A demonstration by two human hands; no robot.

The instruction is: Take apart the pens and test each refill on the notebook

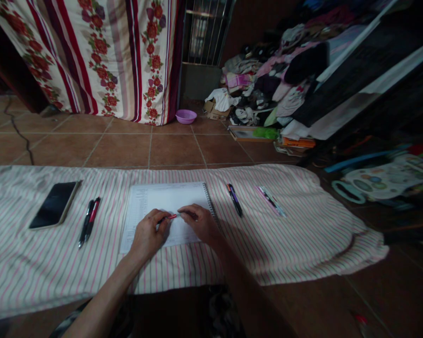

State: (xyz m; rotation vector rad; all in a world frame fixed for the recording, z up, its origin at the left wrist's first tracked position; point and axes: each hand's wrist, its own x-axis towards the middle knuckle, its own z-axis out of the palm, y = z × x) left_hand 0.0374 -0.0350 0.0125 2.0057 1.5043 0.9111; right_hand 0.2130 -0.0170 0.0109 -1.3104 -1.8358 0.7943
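Both hands meet over a spiral notebook [162, 199] lying on a pink-striped cloth [285, 244]. My left hand [148, 234] is closed on one end of a red pen [169, 217]. My right hand [200, 221] pinches the other end of the same pen, fingers curled. The pen lies level just above the printed page. Two pens, one black and one red [89, 221], lie left of the notebook, beside a dark phone [54, 204].
Two more pens [234, 199] lie right of the notebook, and a pink one [270, 201] further right. A tiled floor stretches behind, with a flowered curtain [102, 56], a purple bowl [185, 116] and a heap of clothes [268, 80] at the right.
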